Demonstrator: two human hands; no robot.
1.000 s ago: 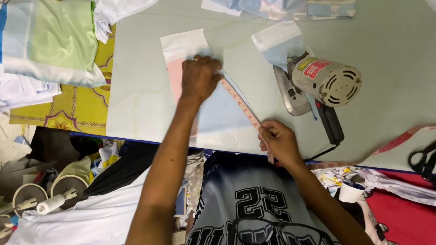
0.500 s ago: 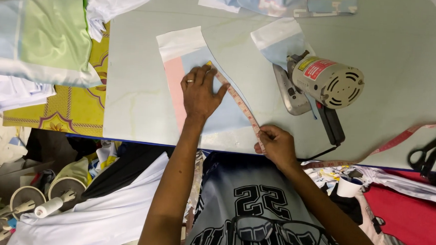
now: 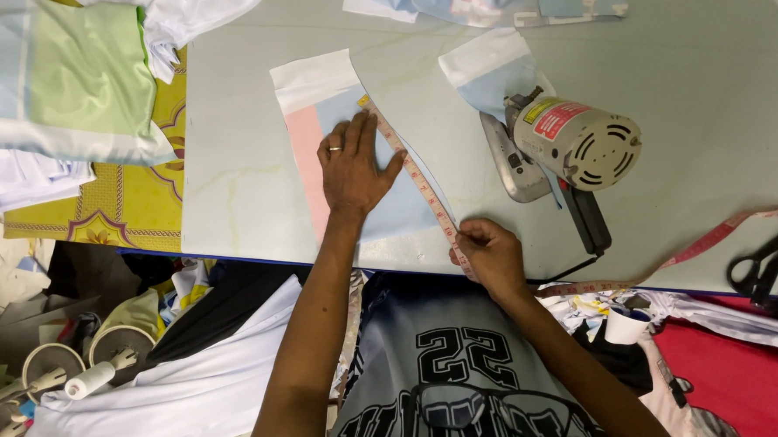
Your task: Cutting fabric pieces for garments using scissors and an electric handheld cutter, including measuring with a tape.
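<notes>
A cut fabric piece (image 3: 324,102) in white, pink and pale blue lies flat on the pale green table (image 3: 692,83). My left hand (image 3: 354,166) presses flat on it, fingers spread, a ring on one finger. A pink measuring tape (image 3: 413,171) runs diagonally along the piece's curved right edge. My right hand (image 3: 490,253) pinches the tape's lower end near the table's front edge. The tape's far end lies by my left fingertips.
An electric fabric cutter (image 3: 563,147) stands right of the piece, on a second blue-and-white piece (image 3: 492,66). Black scissors (image 3: 767,261) lie at the far right. Folded green and white cloth (image 3: 71,82) is stacked at left. Thread spools (image 3: 94,363) sit below the table.
My left hand slid back toward me along the fabric piece, from its upper part to its middle. My right hand kept hold of the tape's lower end.
</notes>
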